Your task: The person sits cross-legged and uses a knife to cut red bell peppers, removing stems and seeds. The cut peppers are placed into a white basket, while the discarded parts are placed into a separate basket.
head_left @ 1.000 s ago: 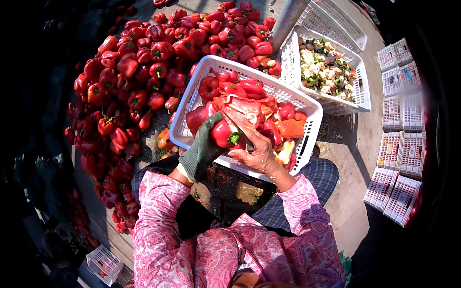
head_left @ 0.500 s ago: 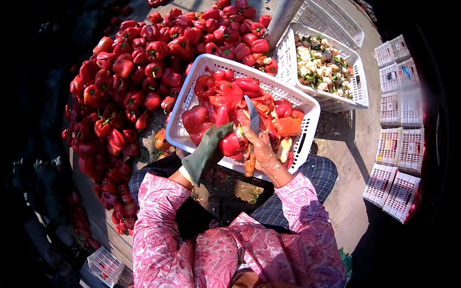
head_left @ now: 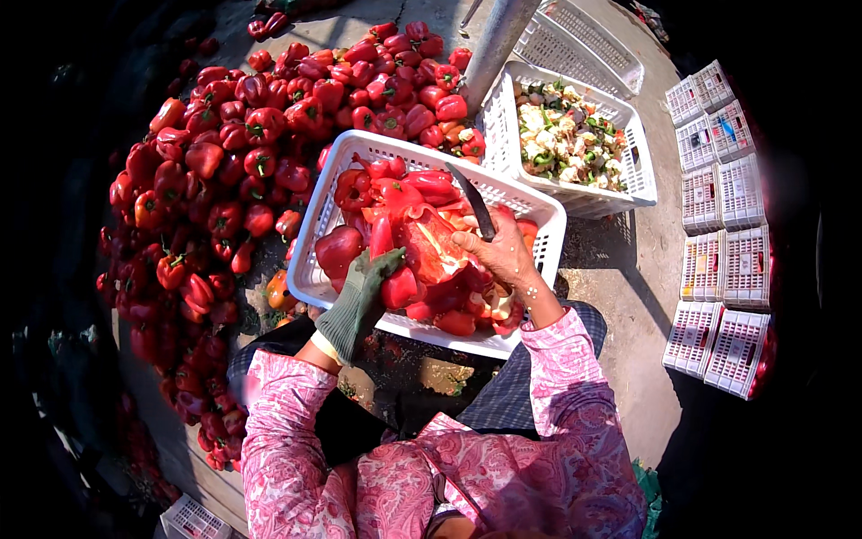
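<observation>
"Where do we have the knife (head_left: 475,202)?"
"In our bare right hand (head_left: 505,256): its fingers are closed around it, the dark curved blade slanting up beyond them, and the thumb meets the cut-open red bell pepper (head_left: 435,247)."
"And that pepper?"
"Between our hands, over the pepper-filled white perforated crate (head_left: 310,235), inner flesh showing."
"Our gloved left hand (head_left: 361,296)?"
"Its fingers curl against a red pepper piece (head_left: 400,289); we can't tell how firmly they grip."
"Beside us?"
"A heap of whole red bell peppers (head_left: 220,180) on our left."
</observation>
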A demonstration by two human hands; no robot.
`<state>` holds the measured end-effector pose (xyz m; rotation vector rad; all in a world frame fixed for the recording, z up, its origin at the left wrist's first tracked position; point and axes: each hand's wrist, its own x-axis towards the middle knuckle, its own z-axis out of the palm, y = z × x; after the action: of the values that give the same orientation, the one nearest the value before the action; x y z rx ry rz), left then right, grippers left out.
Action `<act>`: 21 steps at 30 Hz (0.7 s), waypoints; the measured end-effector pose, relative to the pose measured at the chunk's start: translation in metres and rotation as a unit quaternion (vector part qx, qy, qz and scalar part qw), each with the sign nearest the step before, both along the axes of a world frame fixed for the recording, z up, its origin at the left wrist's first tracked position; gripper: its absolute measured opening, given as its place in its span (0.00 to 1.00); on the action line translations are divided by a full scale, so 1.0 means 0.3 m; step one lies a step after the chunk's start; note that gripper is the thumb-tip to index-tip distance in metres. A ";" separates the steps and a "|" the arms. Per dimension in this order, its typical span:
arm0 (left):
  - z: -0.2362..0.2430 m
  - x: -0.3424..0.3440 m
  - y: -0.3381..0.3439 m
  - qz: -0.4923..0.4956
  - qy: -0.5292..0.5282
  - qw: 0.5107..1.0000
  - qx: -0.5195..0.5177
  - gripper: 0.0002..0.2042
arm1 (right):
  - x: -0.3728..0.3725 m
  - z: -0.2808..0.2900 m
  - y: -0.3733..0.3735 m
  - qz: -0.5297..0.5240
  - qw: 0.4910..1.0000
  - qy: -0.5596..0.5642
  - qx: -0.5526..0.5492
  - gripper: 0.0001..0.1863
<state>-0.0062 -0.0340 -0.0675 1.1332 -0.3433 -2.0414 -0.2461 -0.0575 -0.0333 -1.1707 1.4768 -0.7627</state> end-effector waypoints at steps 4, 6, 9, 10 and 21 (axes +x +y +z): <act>0.009 0.118 0.054 -0.182 -0.189 0.897 -0.355 0.17 | 0.042 -0.076 0.035 0.068 0.984 -0.112 0.117 0.11; 0.013 0.155 0.056 -0.126 -0.312 0.651 -0.680 0.19 | 0.040 0.004 0.056 0.052 0.963 -0.214 0.154 0.10; 0.113 0.170 0.061 -0.211 -0.164 0.833 -0.485 0.27 | -0.003 -0.019 0.082 0.110 0.961 -0.183 0.178 0.09; 0.154 0.164 0.071 -0.253 -0.114 0.889 -0.365 0.26 | -0.016 -0.033 0.082 0.133 0.964 -0.153 0.174 0.09; 0.105 0.203 -0.139 -0.220 -0.603 0.649 -0.408 0.40 | -0.157 -0.090 0.036 -0.046 0.943 0.280 -0.174 0.13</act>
<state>0.0546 -0.0756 -0.0359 1.6631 -2.1038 -0.7977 -0.2933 -0.0468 -0.0604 -1.6942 1.9244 -0.8153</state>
